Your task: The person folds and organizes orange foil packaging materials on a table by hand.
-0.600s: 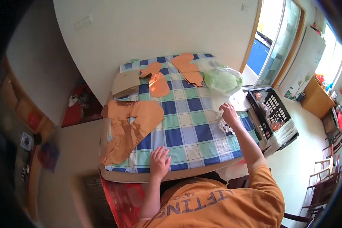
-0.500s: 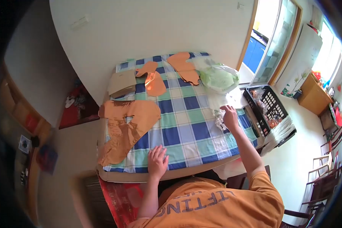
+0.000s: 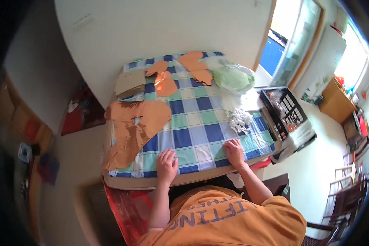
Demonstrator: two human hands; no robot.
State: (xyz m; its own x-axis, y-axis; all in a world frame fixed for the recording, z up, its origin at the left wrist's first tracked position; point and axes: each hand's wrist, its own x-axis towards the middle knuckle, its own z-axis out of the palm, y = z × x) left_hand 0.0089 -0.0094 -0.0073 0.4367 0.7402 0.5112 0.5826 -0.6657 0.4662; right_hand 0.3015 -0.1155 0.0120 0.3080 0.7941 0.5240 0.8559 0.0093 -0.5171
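My left hand [image 3: 167, 164] lies flat near the table's front edge, fingers apart, holding nothing visible. To its upper left is a large copper-coloured sheet shape [image 3: 129, 133], creased and shiny. My right hand [image 3: 235, 153] hovers over or rests on the checked cloth [image 3: 194, 131] near the front right. Its fingers are bent together, and I cannot make out anything between them. Beyond it lies a crumpled white bundle [image 3: 240, 121], perhaps strings or ties. Further back are a smaller copper shape [image 3: 166, 84] and an orange cut-out [image 3: 194, 63].
A stack of beige card pieces [image 3: 130, 83] is at the back left. A pale green plastic bag [image 3: 233, 78] sits at the back right. Beside the table's right edge stands a black crate [image 3: 285, 108] with wrapped items. Chairs [image 3: 342, 201] stand further right.
My right hand has drawn back from the white bundle toward the table's front edge, and its fingers are now bent. My left hand stays in nearly the same place.
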